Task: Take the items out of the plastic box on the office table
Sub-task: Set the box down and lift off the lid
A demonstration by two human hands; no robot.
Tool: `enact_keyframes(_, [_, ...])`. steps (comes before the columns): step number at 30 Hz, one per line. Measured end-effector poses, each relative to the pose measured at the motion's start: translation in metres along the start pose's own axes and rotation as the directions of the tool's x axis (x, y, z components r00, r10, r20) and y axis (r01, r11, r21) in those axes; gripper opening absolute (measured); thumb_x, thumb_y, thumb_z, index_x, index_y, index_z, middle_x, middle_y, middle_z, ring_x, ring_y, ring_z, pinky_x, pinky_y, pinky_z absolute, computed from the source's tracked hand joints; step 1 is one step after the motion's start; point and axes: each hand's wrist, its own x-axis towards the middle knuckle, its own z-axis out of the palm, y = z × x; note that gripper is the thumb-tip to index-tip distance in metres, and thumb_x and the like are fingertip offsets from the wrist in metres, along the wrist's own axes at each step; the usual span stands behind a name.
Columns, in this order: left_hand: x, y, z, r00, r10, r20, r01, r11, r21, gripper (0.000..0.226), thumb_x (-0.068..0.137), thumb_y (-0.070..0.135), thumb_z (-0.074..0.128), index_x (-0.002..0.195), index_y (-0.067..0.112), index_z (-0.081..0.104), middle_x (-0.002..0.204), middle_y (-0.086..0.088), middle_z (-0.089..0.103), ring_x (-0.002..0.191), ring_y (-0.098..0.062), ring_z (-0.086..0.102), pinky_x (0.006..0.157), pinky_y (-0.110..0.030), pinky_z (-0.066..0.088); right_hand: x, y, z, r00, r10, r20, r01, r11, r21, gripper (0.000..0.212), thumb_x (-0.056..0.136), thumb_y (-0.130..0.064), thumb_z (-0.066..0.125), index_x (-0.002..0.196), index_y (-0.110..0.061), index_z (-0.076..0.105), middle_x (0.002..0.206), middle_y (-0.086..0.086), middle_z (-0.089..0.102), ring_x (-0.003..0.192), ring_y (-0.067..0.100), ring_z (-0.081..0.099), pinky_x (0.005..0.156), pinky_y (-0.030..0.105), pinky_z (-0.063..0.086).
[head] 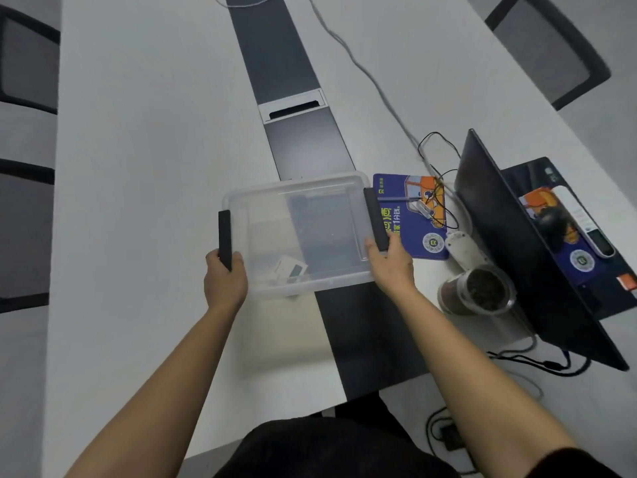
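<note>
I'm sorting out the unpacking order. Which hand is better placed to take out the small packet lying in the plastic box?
Left, probably. The small packet lies in the plastic box's near-left corner, right beside the left hand. The right hand grips the far side's handle.

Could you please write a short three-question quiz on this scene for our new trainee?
1. True or false: both hands hold the clear plastic box by its black handles.
2. What remains inside the box? A) a small white packet B) a mug C) scissors
3. On which side of the box does the blue mouse pad lie?

Key: 1. True: left hand, right hand. 2. A, the small white packet. 3. The person's right.
</note>
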Motion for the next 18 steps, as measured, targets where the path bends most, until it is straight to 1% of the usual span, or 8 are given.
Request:
enact_keyframes(2, [0.007, 0.005, 0.004, 0.999, 0.021, -0.032, -0.020, 0.999, 0.033, 0.042, 0.101, 0.042, 0.041, 0.131, 0.014, 0.043, 0.104, -0.005, 0.061, 0.092, -0.031, 0.061, 0.084, -0.045, 0.051, 0.008, -0.006, 0.005, 0.999, 0.031, -0.018, -0.031, 1.000, -0.003, 0.062, 0.096, -0.054, 0.048, 0.145, -0.017, 0.041, 0.145, 0.009, 0.050, 0.130, 0.032, 0.048, 0.096, 0.036, 0.041])
enact_keyframes(4, [0.011, 0.009, 0.008, 0.996, 0.027, -0.079, -0.023, 0.999, 0.041, 0.043, 0.101, 0.045, 0.038, 0.131, 0.015, 0.044, 0.103, -0.005, 0.063, 0.090, -0.029, 0.060, 0.087, -0.046, 0.051, 0.012, -0.013, 0.013, 0.997, 0.048, -0.068, -0.049, 0.999, -0.009, 0.062, 0.096, -0.056, 0.046, 0.146, -0.019, 0.038, 0.143, 0.008, 0.052, 0.128, 0.032, 0.050, 0.092, 0.035, 0.042])
enact_keyframes(8, [0.014, 0.009, 0.013, 0.983, 0.060, -0.174, -0.050, 0.997, 0.061, 0.045, 0.102, 0.048, 0.036, 0.129, 0.016, 0.049, 0.102, -0.005, 0.067, 0.087, -0.027, 0.061, 0.085, -0.041, 0.049, 0.010, -0.017, 0.025, 0.977, -0.010, -0.212, -0.001, 0.998, -0.055, 0.061, 0.096, -0.058, 0.042, 0.149, -0.027, 0.036, 0.143, 0.004, 0.053, 0.129, 0.029, 0.049, 0.084, 0.030, 0.039])
enact_keyframes(10, [0.015, 0.007, 0.015, 0.975, 0.092, -0.204, -0.080, 0.995, 0.064, 0.047, 0.102, 0.048, 0.035, 0.131, 0.015, 0.052, 0.109, -0.006, 0.067, 0.093, -0.028, 0.063, 0.087, -0.041, 0.049, 0.011, -0.015, 0.029, 0.972, -0.015, -0.233, -0.001, 0.998, -0.066, 0.061, 0.096, -0.060, 0.040, 0.148, -0.029, 0.037, 0.143, 0.003, 0.053, 0.129, 0.028, 0.048, 0.081, 0.028, 0.038])
enact_keyframes(12, [0.016, 0.007, 0.017, 0.968, 0.103, -0.229, -0.086, 0.993, 0.082, 0.048, 0.103, 0.045, 0.035, 0.136, 0.014, 0.052, 0.116, -0.010, 0.063, 0.095, -0.028, 0.062, 0.087, -0.037, 0.046, 0.012, -0.013, 0.030, 0.970, -0.009, -0.241, -0.007, 0.998, -0.068, 0.063, 0.095, -0.063, 0.037, 0.149, -0.030, 0.037, 0.142, 0.002, 0.052, 0.128, 0.028, 0.049, 0.081, 0.030, 0.043])
enact_keyframes(14, [0.015, 0.007, 0.018, 0.961, 0.109, -0.253, -0.087, 0.992, 0.095, 0.048, 0.104, 0.041, 0.035, 0.140, 0.014, 0.050, 0.123, -0.012, 0.059, 0.096, -0.029, 0.061, 0.083, -0.032, 0.039, 0.012, -0.012, 0.032, 0.970, -0.010, -0.244, -0.006, 0.998, -0.067, 0.069, 0.092, -0.067, 0.031, 0.149, -0.029, 0.037, 0.143, 0.003, 0.051, 0.128, 0.027, 0.048, 0.073, 0.021, 0.041])
enact_keyframes(16, [0.013, 0.007, 0.019, 0.955, 0.121, -0.269, -0.099, 0.991, 0.094, 0.048, 0.105, 0.039, 0.035, 0.144, 0.014, 0.048, 0.130, -0.011, 0.057, 0.104, -0.030, 0.062, 0.084, -0.032, 0.038, 0.012, -0.012, 0.032, 0.964, 0.015, -0.265, -0.023, 0.999, -0.027, 0.069, 0.092, -0.065, 0.026, 0.150, -0.028, 0.038, 0.143, 0.003, 0.051, 0.130, 0.026, 0.047, 0.067, 0.013, 0.032])
enact_keyframes(18, [0.012, 0.007, 0.020, 0.950, 0.128, -0.284, -0.105, 0.990, 0.092, 0.049, 0.106, 0.037, 0.034, 0.148, 0.015, 0.045, 0.135, -0.010, 0.057, 0.112, -0.029, 0.060, 0.090, -0.033, 0.041, 0.013, -0.012, 0.031, 0.944, 0.101, -0.315, -0.073, 0.992, 0.099, 0.058, 0.101, -0.053, 0.028, 0.147, -0.023, 0.043, 0.143, 0.004, 0.051, 0.133, 0.023, 0.045, 0.066, 0.010, 0.031])
